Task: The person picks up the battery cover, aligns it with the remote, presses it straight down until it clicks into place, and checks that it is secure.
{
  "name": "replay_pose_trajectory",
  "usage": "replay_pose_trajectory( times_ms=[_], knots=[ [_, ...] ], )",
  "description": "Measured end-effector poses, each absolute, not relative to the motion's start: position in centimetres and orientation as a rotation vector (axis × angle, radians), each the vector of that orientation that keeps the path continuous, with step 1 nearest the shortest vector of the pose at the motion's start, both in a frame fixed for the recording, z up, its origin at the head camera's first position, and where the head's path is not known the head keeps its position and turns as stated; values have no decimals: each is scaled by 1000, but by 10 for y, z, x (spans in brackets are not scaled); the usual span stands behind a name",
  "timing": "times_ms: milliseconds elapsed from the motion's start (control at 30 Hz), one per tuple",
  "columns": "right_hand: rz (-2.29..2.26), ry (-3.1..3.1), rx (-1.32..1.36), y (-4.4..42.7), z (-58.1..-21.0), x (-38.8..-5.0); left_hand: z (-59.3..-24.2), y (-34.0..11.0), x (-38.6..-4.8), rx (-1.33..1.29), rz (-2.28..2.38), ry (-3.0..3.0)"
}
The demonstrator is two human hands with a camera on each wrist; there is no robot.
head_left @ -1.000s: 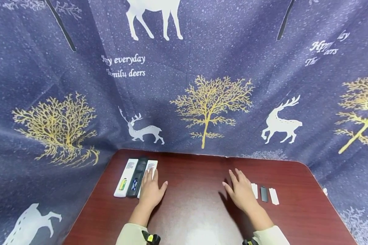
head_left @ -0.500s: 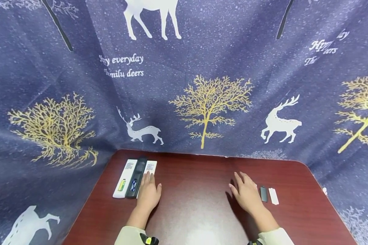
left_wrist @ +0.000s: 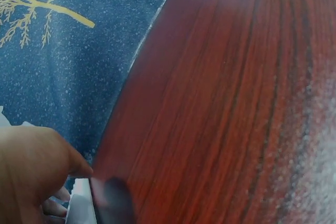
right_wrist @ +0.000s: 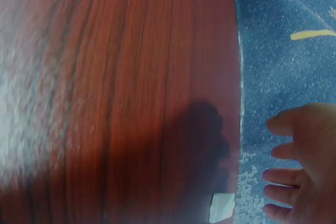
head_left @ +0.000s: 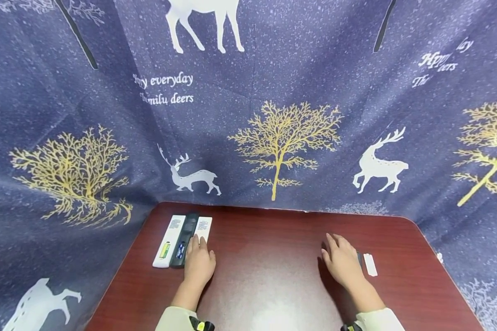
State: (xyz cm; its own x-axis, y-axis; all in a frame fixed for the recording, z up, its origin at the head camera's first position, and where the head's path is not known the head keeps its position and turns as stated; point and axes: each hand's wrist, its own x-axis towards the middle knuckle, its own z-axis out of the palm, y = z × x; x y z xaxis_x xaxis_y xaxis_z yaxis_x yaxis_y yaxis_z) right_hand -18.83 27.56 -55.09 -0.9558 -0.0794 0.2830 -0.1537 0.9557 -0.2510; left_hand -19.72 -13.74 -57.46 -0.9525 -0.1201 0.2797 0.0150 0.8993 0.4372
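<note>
At the left of the table, three remotes lie side by side with their backs up: a white remote [head_left: 175, 230], a black remote [head_left: 189, 228] and another white remote [head_left: 205, 224]. Batteries show in the first two. My left hand [head_left: 200, 263] lies over the near half of the right-hand white remote, fingers loosely extended, hiding its compartment. In the left wrist view its thumb extends beside a white remote edge [left_wrist: 81, 205]. My right hand [head_left: 343, 261] is over the small covers with relaxed, spread fingers. A dark battery cover [head_left: 360, 259] peeks out beside a white battery cover [head_left: 370, 265].
The brown wooden table [head_left: 269, 257] has a rounded far right corner. Behind it and at both sides hangs a blue curtain [head_left: 240, 179] with deer and trees. Bright glare lies at the near middle of the tabletop.
My left hand has shifted left and back toward me on the white remote. My right hand has moved right over the covers, hiding one white cover and most of the dark one.
</note>
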Motion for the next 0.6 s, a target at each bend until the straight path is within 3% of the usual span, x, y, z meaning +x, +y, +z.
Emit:
replay_pose_trajectory(
  times_ms=[600],
  knots=[
    [363, -2744, 177, 297, -553, -183, -576, -139, -195, 55, -619, -2739]
  ],
)
